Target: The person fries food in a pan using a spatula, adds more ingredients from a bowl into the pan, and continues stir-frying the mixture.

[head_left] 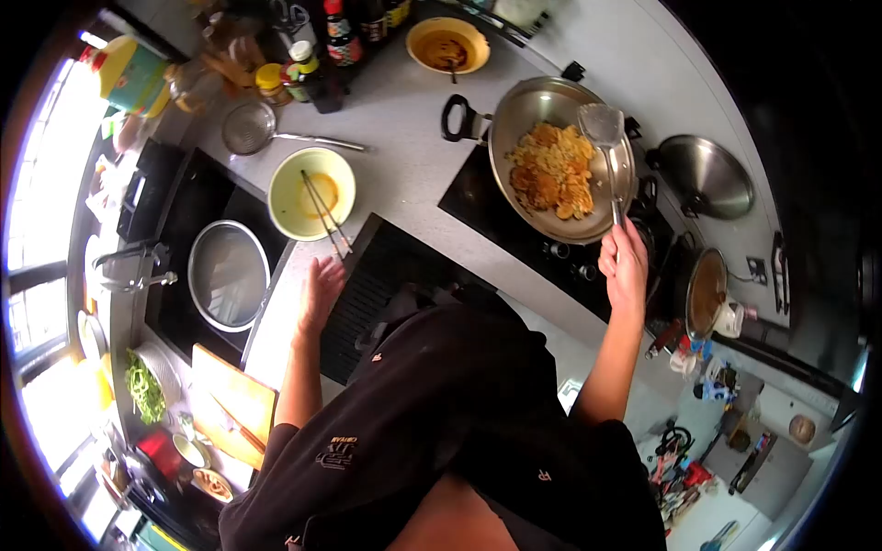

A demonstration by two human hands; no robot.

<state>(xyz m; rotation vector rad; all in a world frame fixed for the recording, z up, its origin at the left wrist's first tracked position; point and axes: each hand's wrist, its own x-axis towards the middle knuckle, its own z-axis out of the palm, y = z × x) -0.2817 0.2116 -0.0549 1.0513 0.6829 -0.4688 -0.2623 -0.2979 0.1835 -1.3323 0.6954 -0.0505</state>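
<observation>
Yellow and brown food (553, 170) is spread in lumps in the round metal pan (542, 99), and the pan is set on the black stove (478, 197). The spatula (603, 127) is held over the right side of the pan, with its flat end pointed toward the far rim; whether the food is touched by it cannot be told. The spatula's handle is gripped by the right hand (625, 262), with the fingers curled around it at the near edge of the pan. The left hand (320, 292) is held well apart from the pan, with the fingers loosely spread and nothing seen in its grip. It is placed just beside the ends of two chopsticks (322, 204); whether they are touched cannot be told. The chopsticks are rested in a pale green bowl (285, 197), where a little yellow liquid is seen. Next to the bowl, a strainer (249, 128) is laid on the counter (404, 165). Farther back, a yellow bowl (413, 39) is filled partly with brown sauce, and bottles (317, 84) are grouped near it. To the right of the stove, a metal lid (706, 176) is seen. To the left, a round metal basin (230, 275) is set in the dark sink (176, 298), and a knife (237, 427) is laid on a cutting board (230, 386).
</observation>
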